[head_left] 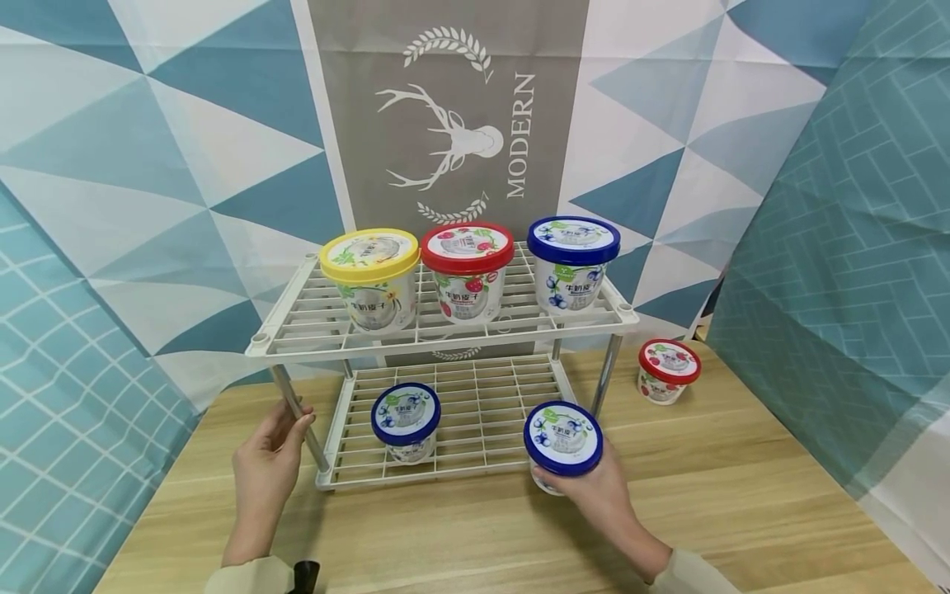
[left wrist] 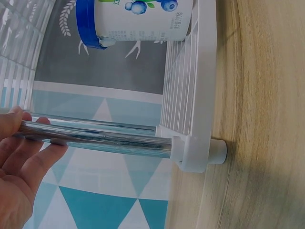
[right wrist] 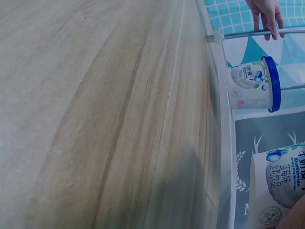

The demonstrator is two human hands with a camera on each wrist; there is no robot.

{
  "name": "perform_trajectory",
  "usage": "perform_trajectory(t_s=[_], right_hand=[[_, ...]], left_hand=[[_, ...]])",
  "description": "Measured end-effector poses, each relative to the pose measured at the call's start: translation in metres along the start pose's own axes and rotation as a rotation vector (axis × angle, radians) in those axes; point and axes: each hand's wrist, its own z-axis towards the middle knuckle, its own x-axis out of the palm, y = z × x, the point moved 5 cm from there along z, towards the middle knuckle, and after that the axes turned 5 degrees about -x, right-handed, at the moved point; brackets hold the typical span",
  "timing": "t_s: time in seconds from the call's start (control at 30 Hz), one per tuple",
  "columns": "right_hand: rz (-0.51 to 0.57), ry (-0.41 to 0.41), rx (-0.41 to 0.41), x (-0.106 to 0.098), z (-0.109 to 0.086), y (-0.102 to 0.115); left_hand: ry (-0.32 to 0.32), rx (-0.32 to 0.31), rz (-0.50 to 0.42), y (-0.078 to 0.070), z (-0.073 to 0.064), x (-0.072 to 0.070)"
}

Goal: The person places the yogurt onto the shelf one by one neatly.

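My left hand (head_left: pixel 270 458) holds the front left metal post (left wrist: pixel 100 138) of a white two-tier rack (head_left: pixel 445 337), thumb on one side and fingers on the other. My right hand (head_left: pixel 603 488) grips a white tub with a blue lid (head_left: pixel 562 441) and blueberry pictures, at the front right of the lower shelf. That tub is upright and overlaps the shelf's front edge in the head view; in the right wrist view its printed side (right wrist: pixel 281 181) shows large at the lower right. Another blue-lidded tub (head_left: pixel 405 421) stands on the lower shelf's left part.
On the upper shelf stand a yellow-lidded tub (head_left: pixel 371 280), a red-lidded tub (head_left: pixel 467 272) and a larger blue-lidded tub (head_left: pixel 573 264). A small red-lidded tub (head_left: pixel 668 371) sits on the wooden table (head_left: pixel 416 536), right of the rack. Patterned cloth (head_left: pixel 460 107) hangs behind.
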Motion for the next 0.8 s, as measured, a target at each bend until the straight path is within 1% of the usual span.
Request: perform_trajectory(t_s=[0.17,0.47,0.6,0.8], right_hand=[[0.035,0.010,-0.035,0.007,0.003,0.003],[0.063,-0.018,-0.046,0.015,0.007,0.008],[0.066,-0.019,-0.042,0.018,0.009,0.010],[0.050,-0.018,-0.028,0.022,0.010,0.011]], left_hand=[[-0.002,0.001,0.000,-0.001,-0.001,-0.001],[0.004,-0.014,-0.005,-0.001,-0.002,-0.001],[0.003,-0.015,0.002,0.000,-0.002,-0.001],[-0.001,0.003,-0.004,-0.001,-0.001,0.000]])
